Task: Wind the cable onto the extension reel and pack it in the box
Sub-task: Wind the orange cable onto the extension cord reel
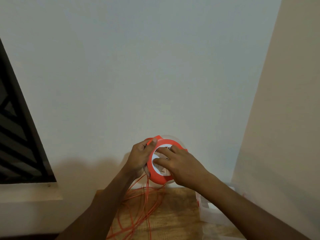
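An orange extension reel with a white face is held up in front of the wall, above a wooden table. My left hand grips the reel's left rim, and a strand of orange cable runs under its thumb. Across the white centre lie the straight fingers of my right hand, pressing on it. Loose orange cable hangs from the reel and lies in tangled loops on the table. A clear plastic box stands on the table at the right, partly hidden by my right forearm.
A plain wall fills the view behind the reel. At the left there is a dark window with patterned bars above a pale ledge. Another wall closes in on the right.
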A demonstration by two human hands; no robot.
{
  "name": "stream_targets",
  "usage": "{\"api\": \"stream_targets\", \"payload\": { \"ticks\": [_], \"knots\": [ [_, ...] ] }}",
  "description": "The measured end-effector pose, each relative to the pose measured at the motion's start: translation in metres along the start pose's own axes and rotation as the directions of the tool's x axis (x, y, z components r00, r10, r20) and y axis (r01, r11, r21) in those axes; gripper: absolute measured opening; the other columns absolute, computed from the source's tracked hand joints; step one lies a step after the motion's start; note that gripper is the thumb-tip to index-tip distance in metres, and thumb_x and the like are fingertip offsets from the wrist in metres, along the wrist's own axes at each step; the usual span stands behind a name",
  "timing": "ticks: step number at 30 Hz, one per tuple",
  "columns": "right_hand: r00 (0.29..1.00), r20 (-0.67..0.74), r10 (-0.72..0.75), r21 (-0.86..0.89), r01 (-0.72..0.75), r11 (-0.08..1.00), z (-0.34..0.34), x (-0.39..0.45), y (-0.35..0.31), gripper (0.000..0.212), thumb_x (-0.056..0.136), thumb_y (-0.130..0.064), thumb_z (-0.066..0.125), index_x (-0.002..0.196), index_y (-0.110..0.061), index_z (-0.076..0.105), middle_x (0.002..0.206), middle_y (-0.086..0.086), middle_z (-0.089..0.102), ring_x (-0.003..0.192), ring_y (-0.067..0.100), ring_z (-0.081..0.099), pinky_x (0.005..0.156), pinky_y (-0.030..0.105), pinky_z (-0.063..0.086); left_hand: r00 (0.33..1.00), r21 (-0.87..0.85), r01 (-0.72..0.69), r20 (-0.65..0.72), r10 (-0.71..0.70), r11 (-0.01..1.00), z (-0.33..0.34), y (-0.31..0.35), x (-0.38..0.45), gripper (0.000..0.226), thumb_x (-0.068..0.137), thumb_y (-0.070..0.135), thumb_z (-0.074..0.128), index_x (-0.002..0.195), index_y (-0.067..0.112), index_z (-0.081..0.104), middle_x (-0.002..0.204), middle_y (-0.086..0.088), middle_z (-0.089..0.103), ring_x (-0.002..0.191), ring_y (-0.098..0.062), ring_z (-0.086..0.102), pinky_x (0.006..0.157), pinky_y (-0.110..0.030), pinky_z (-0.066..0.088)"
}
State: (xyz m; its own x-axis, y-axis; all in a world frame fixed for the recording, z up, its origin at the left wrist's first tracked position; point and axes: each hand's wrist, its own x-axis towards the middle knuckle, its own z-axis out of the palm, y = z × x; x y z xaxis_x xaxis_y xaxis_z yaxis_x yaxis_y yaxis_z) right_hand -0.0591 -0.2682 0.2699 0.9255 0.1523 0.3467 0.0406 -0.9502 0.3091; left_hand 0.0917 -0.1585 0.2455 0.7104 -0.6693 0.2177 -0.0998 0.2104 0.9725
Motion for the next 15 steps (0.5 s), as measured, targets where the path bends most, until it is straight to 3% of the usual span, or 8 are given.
{"api": "stream_targets", "payload": {
  "ticks": [3,7,12,15],
  "knots": [
    [0.999,0.030,-0.017,-0.064,0.019,0.998,-0.003,0.003,-0.005,0.073,0.071,-0.029,0.085,0.135,-0.020,0.051,0.141,0.009,0.053,0.122,0.036,0.053,0.098,0.052,0.049,0.999,0.016,0.005,0.032,-0.005,1.000,-0.001,-0.001,0.001,0.038,0.089,0.054,0.062,0.118,0.033,0.073,0.111,0.000,0.081,0.098,-0.029,0.079,0.074,-0.038,0.066],
    [1.000,-0.010,-0.019,-0.166,0.017,0.986,-0.005,0.005,-0.014,0.076,0.065,-0.036,0.088,0.129,-0.015,0.054,0.127,0.012,0.063,0.109,0.035,0.062,0.089,0.047,0.053,0.999,0.008,-0.004,0.048,0.004,1.000,0.000,0.000,0.000,0.042,0.093,0.051,0.060,0.126,0.028,0.072,0.116,-0.006,0.078,0.105,-0.030,0.076,0.088,-0.045,0.064],
    [0.984,-0.174,0.030,-0.214,-0.067,0.975,-0.006,0.017,-0.015,0.067,0.065,-0.044,0.085,0.118,-0.008,0.064,0.090,0.011,0.075,0.075,0.029,0.071,0.073,0.041,0.058,0.998,0.007,0.009,0.063,-0.009,1.000,0.000,0.000,0.002,0.036,0.100,0.041,0.057,0.126,0.021,0.072,0.116,-0.008,0.078,0.107,-0.032,0.075,0.092,-0.046,0.063],
    [0.961,-0.267,0.068,-0.171,-0.116,0.978,-0.004,0.020,-0.014,0.068,0.065,-0.046,0.084,0.116,-0.005,0.066,0.084,0.012,0.075,0.071,0.031,0.072,0.070,0.043,0.059,0.999,-0.014,0.008,0.042,-0.008,1.000,-0.002,-0.001,0.001,0.039,0.091,0.049,0.059,0.120,0.028,0.073,0.114,-0.005,0.080,0.103,-0.031,0.077,0.088,-0.044,0.064]
  ]
}}
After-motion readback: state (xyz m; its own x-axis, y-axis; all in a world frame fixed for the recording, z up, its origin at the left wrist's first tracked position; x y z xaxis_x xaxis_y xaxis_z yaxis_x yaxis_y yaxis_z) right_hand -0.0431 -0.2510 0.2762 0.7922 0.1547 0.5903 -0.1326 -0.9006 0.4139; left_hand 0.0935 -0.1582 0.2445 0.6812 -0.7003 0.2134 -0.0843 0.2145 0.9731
